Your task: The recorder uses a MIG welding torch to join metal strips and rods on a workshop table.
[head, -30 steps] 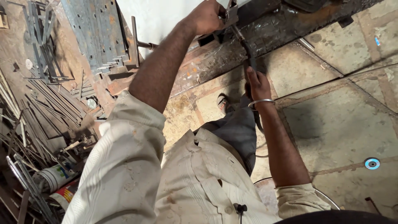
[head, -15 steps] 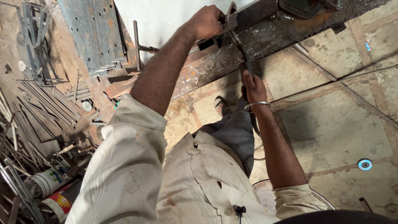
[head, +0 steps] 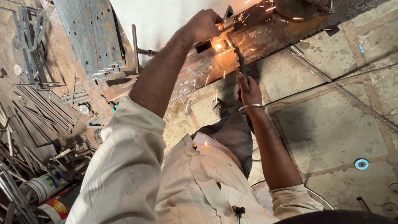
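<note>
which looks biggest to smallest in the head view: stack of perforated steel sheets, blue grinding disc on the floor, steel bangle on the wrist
1. Stack of perforated steel sheets, by far the largest.
2. Steel bangle.
3. Blue grinding disc; close to the bangle in apparent size, and the bangle sits nearer the camera, so their order is unsure.

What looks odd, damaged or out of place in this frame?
Sparks fly where the bare left hand steadies a metal piece on the rusty beam, close to the skin. The right hand holds the dark tool, also ungloved. Metal strips lie scattered at left.
</note>
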